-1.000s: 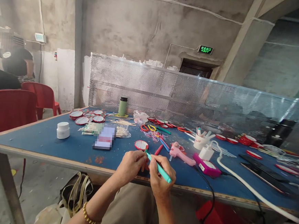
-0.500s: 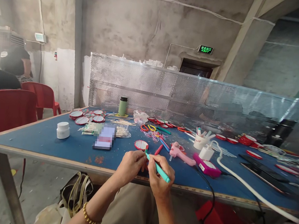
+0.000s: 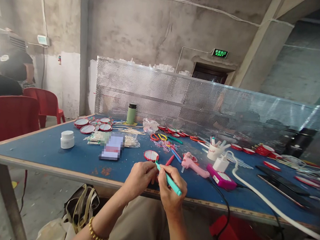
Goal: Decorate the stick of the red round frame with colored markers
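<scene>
My right hand (image 3: 172, 189) is closed around a teal marker pen (image 3: 173, 184), its tip end pointing up and left toward my other hand. Fingers pinched, my left hand (image 3: 141, 176) meets the pen's tip end; a small red piece (image 3: 157, 158) shows just above, and what the fingers grip is mostly hidden. Just beyond both hands lies a round white disc with a red rim (image 3: 151, 155). A red pen-like stick (image 3: 169, 160) and a blue one (image 3: 176, 155) rest to the right of it.
A pink glue gun (image 3: 193, 165), a magenta box (image 3: 222, 177) and a cup of pens (image 3: 214, 151) stand right, with a white cable (image 3: 243, 182). Left are a phone (image 3: 112, 147), a white jar (image 3: 67, 139) and red-rimmed discs (image 3: 87, 129). A green bottle (image 3: 131, 114) stands behind.
Both hands stay in almost the same place, with the teal marker pen still in the right one. The small piece at the left fingertips has shifted slightly.
</scene>
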`<state>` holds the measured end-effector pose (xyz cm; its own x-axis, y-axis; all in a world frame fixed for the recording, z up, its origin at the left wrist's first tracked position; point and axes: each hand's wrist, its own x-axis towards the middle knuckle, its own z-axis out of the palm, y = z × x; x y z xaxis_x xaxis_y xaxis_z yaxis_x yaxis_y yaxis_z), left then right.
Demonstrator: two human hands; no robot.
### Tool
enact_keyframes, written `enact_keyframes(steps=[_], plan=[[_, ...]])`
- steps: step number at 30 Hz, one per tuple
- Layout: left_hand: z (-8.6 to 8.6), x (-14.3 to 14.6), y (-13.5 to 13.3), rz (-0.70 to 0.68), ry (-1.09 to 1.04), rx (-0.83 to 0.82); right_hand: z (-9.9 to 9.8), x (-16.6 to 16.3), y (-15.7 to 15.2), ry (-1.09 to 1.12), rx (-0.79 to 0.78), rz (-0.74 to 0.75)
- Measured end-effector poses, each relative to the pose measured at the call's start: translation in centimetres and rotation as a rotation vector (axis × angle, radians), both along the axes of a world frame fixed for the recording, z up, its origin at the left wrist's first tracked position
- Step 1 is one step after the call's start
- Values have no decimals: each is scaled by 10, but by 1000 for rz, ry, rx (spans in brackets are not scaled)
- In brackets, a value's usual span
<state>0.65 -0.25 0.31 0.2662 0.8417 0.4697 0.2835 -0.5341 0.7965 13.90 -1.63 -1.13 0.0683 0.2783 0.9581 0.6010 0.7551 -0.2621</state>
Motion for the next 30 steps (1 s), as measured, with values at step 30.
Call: enact_keyframes(steps=[30], plan=[[-2, 0, 1, 19, 28, 2, 0, 1, -1, -29, -22, -31]])
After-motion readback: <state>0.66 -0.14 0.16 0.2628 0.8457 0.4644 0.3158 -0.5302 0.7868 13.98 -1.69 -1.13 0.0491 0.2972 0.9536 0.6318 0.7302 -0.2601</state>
